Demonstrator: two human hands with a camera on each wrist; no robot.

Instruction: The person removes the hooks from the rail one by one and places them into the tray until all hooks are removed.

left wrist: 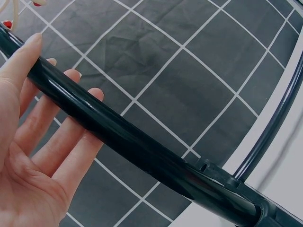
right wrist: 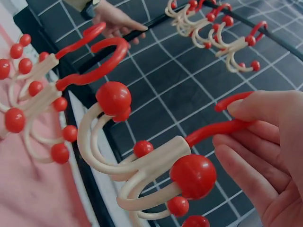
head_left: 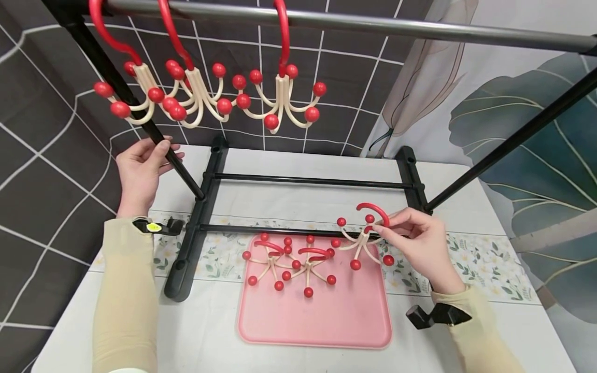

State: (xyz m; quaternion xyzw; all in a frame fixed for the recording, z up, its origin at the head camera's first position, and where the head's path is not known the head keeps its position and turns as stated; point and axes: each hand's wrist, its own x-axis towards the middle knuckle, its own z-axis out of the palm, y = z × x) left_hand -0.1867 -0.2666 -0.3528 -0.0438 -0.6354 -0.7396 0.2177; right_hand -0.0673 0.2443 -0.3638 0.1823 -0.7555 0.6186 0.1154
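My right hand pinches the red hook of a multi-arm hook hanger, cream with red ball tips, above the right edge of a pink tray. In the right wrist view, thumb and fingers meet on that red hook, and the cream arms point away from the palm. Two similar hangers lie on the tray. My left hand holds a slanted black post of a rack, thumb on the near side and fingers behind. Three more such hangers hang by their hooks from the rack's top rail.
The rack's black feet stand on a white table with a floral strip. Two low crossbars join them. A dark cloth with white grid lines covers the back and left; a leaf-patterned curtain hangs at right.
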